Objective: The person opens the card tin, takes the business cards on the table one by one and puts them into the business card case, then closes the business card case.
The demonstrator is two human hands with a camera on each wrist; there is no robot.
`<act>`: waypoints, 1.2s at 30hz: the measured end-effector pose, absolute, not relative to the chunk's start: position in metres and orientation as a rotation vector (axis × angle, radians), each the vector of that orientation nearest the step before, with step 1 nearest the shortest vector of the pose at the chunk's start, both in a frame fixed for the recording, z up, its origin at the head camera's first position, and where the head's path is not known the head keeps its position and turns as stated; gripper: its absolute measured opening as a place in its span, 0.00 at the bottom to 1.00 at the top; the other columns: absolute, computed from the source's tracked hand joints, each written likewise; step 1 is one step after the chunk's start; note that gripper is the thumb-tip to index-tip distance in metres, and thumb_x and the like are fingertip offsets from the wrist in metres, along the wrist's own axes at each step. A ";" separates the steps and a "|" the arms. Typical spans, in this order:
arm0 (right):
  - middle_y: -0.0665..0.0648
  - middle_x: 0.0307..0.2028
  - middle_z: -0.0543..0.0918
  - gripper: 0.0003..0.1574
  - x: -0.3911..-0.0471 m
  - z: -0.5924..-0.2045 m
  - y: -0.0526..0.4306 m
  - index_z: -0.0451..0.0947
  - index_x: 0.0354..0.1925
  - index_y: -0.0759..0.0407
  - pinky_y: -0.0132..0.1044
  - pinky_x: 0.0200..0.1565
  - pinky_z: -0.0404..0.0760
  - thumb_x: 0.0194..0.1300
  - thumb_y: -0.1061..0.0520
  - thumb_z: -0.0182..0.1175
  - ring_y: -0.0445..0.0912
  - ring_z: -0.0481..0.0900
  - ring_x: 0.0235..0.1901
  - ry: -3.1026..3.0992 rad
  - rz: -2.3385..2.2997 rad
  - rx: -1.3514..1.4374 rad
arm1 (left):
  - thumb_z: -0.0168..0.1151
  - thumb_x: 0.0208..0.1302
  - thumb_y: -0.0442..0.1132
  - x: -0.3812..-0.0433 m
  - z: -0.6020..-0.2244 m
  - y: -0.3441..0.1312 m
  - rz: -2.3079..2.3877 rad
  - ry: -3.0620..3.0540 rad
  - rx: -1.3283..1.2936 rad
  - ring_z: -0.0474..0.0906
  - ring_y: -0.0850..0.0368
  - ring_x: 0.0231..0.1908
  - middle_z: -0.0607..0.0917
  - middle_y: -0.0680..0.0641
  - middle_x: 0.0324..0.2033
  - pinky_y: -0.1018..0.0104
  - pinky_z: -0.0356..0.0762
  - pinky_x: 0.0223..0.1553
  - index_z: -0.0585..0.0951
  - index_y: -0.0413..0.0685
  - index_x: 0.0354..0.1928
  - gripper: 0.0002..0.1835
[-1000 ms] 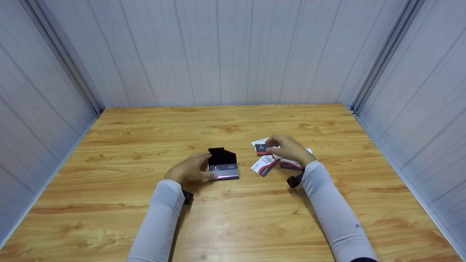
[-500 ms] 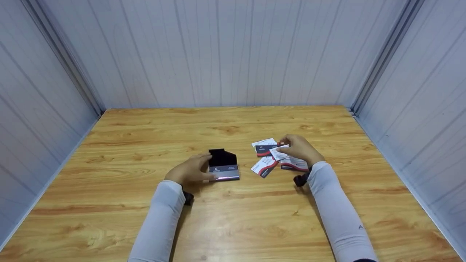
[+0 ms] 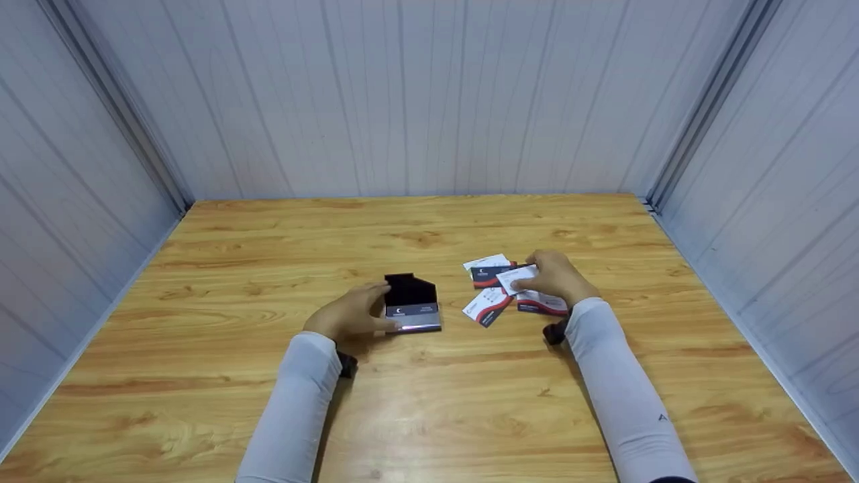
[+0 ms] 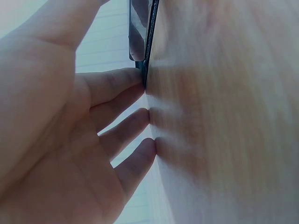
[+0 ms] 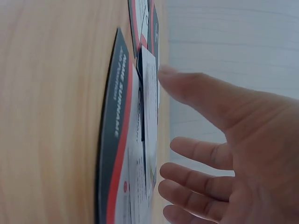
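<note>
My left hand [image 3: 352, 311] is at the left side of a card case [image 3: 421, 320] whose dark lid [image 3: 411, 292] stands open. Its thumb rests on the case's shiny front, and the index finger reaches the back left corner. Seen from the left wrist, the index fingertip touches the dark edge of the case [image 4: 150, 42]; other fingertips rest on the table. My right hand [image 3: 553, 278] hovers over loose business cards, nearest a white card [image 3: 513, 276] on top. In the right wrist view the thumb [image 5: 187, 86] and relaxed fingers stand apart, beside the white card [image 5: 149, 102].
Around the white card lie a dark card with a red stripe [image 3: 484, 276], a white and red card [image 3: 484, 307] and another dark-edged card [image 3: 542, 303]. A further white card [image 3: 484, 261] lies behind. Pale panel walls [image 3: 429, 100] enclose the wooden table [image 3: 402, 409].
My right hand has moved to the right over the cards, bringing the white top card and the dark card more into sight. The left hand and the case keep their place.
</note>
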State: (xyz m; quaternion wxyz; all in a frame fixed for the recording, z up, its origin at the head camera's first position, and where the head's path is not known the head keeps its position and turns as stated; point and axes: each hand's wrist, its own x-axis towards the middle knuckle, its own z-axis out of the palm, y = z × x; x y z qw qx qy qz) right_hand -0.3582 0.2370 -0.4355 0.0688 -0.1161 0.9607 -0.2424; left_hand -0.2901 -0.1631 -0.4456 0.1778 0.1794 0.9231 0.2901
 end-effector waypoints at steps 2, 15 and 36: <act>0.71 0.57 0.78 0.45 -0.358 -0.436 0.236 0.73 0.62 0.75 0.54 0.58 0.74 0.60 0.44 0.73 0.60 0.75 0.55 2.898 -0.718 -0.344 | 0.68 0.64 0.58 -0.290 -0.446 -0.163 0.815 2.613 0.499 0.46 0.42 0.76 0.54 0.42 0.77 0.44 0.50 0.73 0.54 0.47 0.79 0.50; 0.71 0.59 0.77 0.45 -0.359 -0.439 0.233 0.73 0.63 0.71 0.55 0.61 0.71 0.59 0.44 0.74 0.62 0.74 0.58 2.902 -0.697 -0.314 | 0.68 0.65 0.57 -0.290 -0.444 -0.164 0.811 2.620 0.519 0.46 0.42 0.76 0.54 0.41 0.77 0.44 0.48 0.73 0.55 0.46 0.79 0.50; 0.72 0.61 0.65 0.45 -0.361 -0.440 0.246 0.62 0.71 0.64 0.57 0.61 0.69 0.62 0.58 0.72 0.63 0.68 0.59 2.828 -0.970 -0.306 | 0.68 0.64 0.58 -0.291 -0.445 -0.165 0.815 2.615 0.536 0.45 0.41 0.76 0.55 0.40 0.77 0.45 0.48 0.73 0.55 0.43 0.79 0.50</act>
